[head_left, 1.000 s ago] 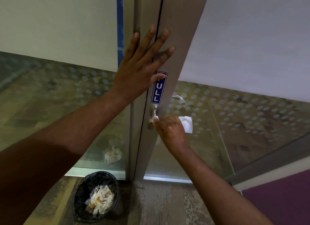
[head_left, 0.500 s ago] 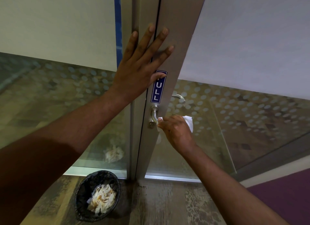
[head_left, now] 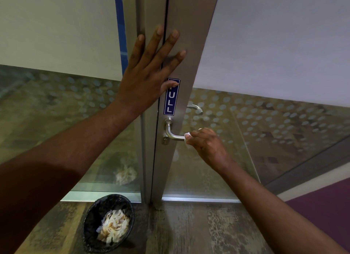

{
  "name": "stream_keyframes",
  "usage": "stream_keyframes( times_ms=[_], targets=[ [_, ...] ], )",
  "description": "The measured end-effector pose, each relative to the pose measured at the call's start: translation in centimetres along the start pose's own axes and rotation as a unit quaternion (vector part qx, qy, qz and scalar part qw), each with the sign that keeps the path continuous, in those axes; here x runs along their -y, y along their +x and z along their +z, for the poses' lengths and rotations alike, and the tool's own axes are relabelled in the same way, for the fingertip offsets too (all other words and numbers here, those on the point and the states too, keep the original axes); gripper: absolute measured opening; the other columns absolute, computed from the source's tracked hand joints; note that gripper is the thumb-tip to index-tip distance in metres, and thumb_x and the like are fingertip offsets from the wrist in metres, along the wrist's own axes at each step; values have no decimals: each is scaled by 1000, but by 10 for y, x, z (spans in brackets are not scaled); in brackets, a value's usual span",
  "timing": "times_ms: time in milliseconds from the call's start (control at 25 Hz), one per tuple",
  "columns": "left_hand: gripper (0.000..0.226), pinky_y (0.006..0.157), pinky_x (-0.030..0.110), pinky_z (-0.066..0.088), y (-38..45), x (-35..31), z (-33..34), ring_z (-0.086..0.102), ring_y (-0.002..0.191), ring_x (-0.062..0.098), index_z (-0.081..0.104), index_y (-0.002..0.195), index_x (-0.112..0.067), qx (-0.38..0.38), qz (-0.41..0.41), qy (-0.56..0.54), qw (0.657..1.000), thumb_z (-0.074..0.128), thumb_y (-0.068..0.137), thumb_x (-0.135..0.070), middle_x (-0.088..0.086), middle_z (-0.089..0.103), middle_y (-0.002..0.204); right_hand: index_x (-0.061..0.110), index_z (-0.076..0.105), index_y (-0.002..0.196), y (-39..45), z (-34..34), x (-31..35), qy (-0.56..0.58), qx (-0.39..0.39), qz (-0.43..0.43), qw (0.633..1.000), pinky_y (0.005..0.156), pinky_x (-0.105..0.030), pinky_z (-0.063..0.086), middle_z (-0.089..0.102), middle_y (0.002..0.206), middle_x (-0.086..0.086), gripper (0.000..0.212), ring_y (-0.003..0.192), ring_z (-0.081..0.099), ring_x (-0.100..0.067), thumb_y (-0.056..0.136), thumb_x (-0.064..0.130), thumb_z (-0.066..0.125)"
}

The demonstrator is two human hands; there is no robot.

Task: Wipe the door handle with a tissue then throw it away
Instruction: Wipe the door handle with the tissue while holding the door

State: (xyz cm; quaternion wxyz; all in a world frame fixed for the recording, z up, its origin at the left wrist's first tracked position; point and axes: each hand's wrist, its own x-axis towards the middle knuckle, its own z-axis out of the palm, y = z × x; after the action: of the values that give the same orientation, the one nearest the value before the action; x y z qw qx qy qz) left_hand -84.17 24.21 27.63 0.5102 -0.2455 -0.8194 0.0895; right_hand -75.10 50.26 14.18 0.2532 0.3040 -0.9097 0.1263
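A silver lever door handle (head_left: 172, 134) juts from the grey metal door frame (head_left: 191, 51) under a blue PULL sticker (head_left: 171, 100). My right hand (head_left: 205, 144) is closed around the handle's outer end with a white tissue (head_left: 187, 135) pressed between fingers and metal; only a small edge of the tissue shows. My left hand (head_left: 149, 73) lies flat with spread fingers on the frame above the sticker. A black mesh bin (head_left: 91, 221) stands on the floor below left, holding crumpled used tissues (head_left: 113, 227).
Frosted and dotted glass panels (head_left: 265, 121) flank the frame on both sides. A second handle (head_left: 196, 108) shows through the glass on the far side. Wood-pattern floor (head_left: 189, 231) lies below, with a purple area (head_left: 325, 212) at the right.
My right hand with the tissue slid outward from the handle's base to its outer end, baring the lever's neck. The tissue is now mostly hidden in the fist. My left hand stayed on the frame.
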Motion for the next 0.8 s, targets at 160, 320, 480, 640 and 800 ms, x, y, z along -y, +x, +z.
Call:
stream_keyframes(
  times_ms=[160, 320, 480, 640, 800],
  targets=[
    [90, 129, 64, 11, -1, 0, 1, 27, 159, 50, 21, 172, -24, -7, -1, -4, 1000, 60, 100, -60, 18, 26, 176, 20, 74, 89, 8, 7, 11, -1, 3, 10, 1000, 68, -34, 40, 64, 72, 5, 24, 65, 52, -19, 108, 21, 58],
    [90, 129, 61, 5, -2, 0, 3, 23, 160, 49, 19, 173, -25, -13, -1, -10, 1000, 62, 101, -58, 17, 23, 178, 19, 72, 82, 23, 14, 27, -20, -4, 13, 1000, 60, -35, 47, 61, 66, 2, 21, 59, 56, -23, 101, 12, 65],
    [88, 129, 62, 6, -4, 3, 3, 22, 160, 50, 20, 173, -25, -12, -2, -22, 1000, 61, 102, -58, 16, 22, 178, 13, 78, 101, 20, 9, 13, -44, 15, -67, 997, 57, -37, 48, 67, 74, -2, 11, 64, 61, -26, 93, 6, 75],
    [89, 129, 64, 11, -4, 4, 2, 23, 160, 51, 22, 172, -24, -11, 4, -23, 1000, 63, 102, -58, 17, 23, 178, 7, 75, 120, 3, -5, -5, -45, 35, -85, 995, 69, -41, 51, 72, 90, -5, 23, 77, 63, -27, 98, 7, 72],
    [90, 129, 61, 4, -4, 5, 2, 20, 160, 50, 16, 173, -25, -2, 11, -22, 1000, 60, 103, -59, 17, 19, 178, 2, 77, 112, -9, -15, -18, -31, 0, -74, 997, 98, -45, 55, 75, 98, -10, 15, 98, 71, -33, 101, 4, 67]
  ],
)
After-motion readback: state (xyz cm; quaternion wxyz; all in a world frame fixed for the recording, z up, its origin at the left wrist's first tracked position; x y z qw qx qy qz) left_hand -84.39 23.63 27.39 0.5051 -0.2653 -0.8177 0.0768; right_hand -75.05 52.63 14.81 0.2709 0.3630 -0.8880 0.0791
